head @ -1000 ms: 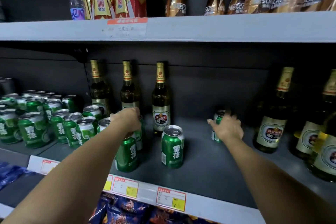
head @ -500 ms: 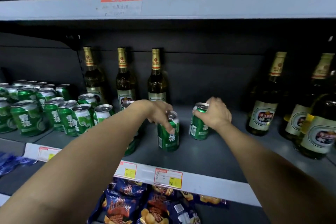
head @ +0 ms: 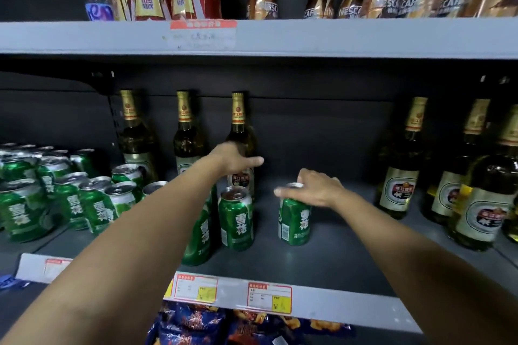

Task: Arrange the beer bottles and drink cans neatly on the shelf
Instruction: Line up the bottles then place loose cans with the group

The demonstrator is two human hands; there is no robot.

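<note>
Fingers of the right hand (head: 314, 190) curl down over the rim of a green can (head: 295, 216) just right of centre, gripping its top while the can stands upright on the grey shelf (head: 322, 258). The left hand (head: 234, 161) sits a little higher, at centre frame, against the third beer bottle (head: 239, 131) — thumb stretched out to the right, while the other fingers are hidden behind the hand, so I cannot tell whether they grip the bottle or only touch it. Just below it stands a second green can (head: 236, 221), apart from the held one, and a third can (head: 200, 235) is half covered by the left forearm. At the left edge a cluster of green cans (head: 64, 193) is crowded and blurred, partly cut off. More beer bottles (head: 400, 173) stand at the right, the outermost cropped by the frame — their labels too soft to read.
</note>
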